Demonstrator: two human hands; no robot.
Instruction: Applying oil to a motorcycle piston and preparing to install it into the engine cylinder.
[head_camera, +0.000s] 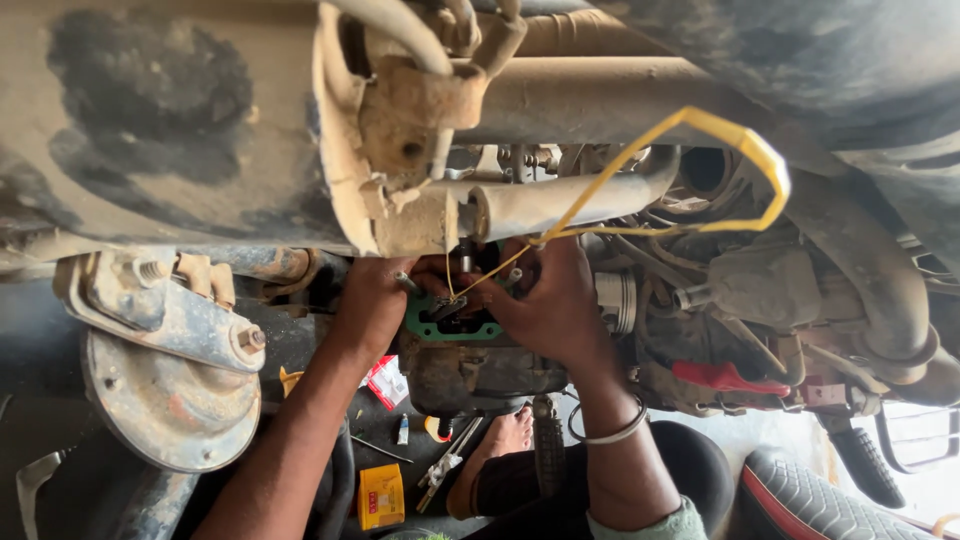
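Note:
Both my hands reach up into a dusty motorcycle engine. My left hand grips the left side of the engine block opening, where a green gasket lies on the crankcase. My right hand holds the right side of the same opening, fingers closed around small parts and a thin yellow cord that loops up and to the right. A metal piston shows just right of my right hand. A silver bangle sits on my right wrist.
A mud-caked frame tube and bracket hang above the hands. A round horn sits left. On the dark floor lie a yellow box, a red-and-white packet, pliers and a bare foot. A red part and a tyre are right.

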